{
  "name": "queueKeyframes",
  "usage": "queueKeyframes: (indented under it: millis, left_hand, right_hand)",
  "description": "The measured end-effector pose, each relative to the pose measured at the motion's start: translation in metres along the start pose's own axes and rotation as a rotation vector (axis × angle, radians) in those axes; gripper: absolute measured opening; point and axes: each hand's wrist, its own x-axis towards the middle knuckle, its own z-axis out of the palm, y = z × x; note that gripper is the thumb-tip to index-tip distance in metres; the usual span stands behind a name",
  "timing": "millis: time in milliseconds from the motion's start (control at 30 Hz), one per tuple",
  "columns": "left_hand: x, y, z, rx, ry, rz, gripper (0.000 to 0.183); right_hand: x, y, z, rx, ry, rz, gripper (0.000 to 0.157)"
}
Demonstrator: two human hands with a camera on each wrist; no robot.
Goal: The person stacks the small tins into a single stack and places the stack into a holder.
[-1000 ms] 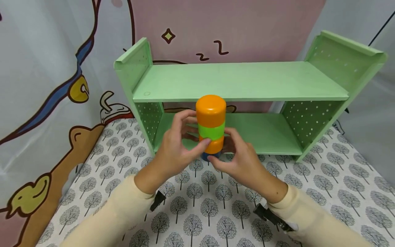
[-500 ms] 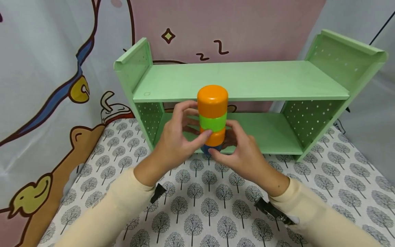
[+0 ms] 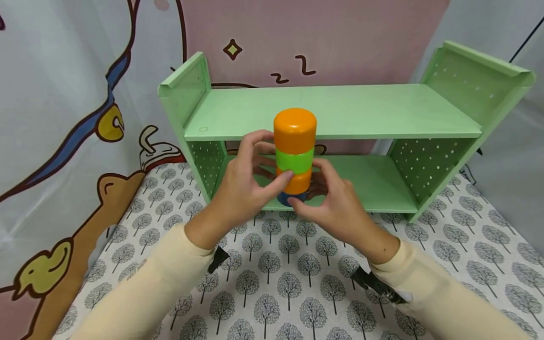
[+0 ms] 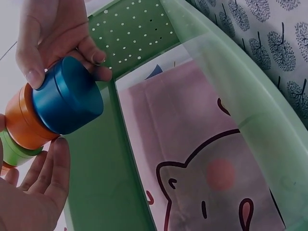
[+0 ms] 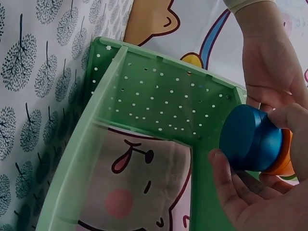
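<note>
Both hands hold an upright stack of coloured cylinders (image 3: 296,130) in front of the green shelf (image 3: 331,111). From the top it runs orange, green (image 3: 294,161), orange, then blue (image 4: 72,98). My left hand (image 3: 242,186) has its thumb on the lower orange piece and its fingers round the far left side. On the right side, my right hand (image 3: 342,208) grips low, thumb at the blue piece. The right wrist view shows the blue end (image 5: 240,137) off any surface, with the right thumb and fingers on either side of it. The far-side fingers are partly hidden.
The shelf unit has an upper board, a lower board (image 3: 365,182) and dotted side panels (image 3: 429,165). It stands on a tree-patterned cloth (image 3: 289,283). Behind hangs a printed curtain (image 3: 340,42). Small black devices (image 3: 376,285) sit at both wrists.
The stack has risen in the head view, its top now overlapping the upper board. Both hands moved up with it, their grip looking about the same.
</note>
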Motion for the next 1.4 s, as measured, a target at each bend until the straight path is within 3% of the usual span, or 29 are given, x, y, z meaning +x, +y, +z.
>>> queueKeyframes:
  millis: [433, 767, 1400]
  left_hand:
    - [0.011, 0.007, -0.002, 0.029, -0.014, -0.003, 0.065]
    - [0.013, 0.01, -0.003, 0.031, -0.02, -0.021, 0.066]
    - [0.024, 0.015, -0.002, -0.004, -0.015, -0.018, 0.065]
  right_hand:
    - [0.006, -0.002, -0.01, 0.015, 0.01, -0.008, 0.068]
    - [0.007, -0.004, -0.013, 0.032, -0.004, 0.038, 0.069]
    - [0.013, -0.008, -0.023, 0.001, 0.037, 0.013, 0.067]
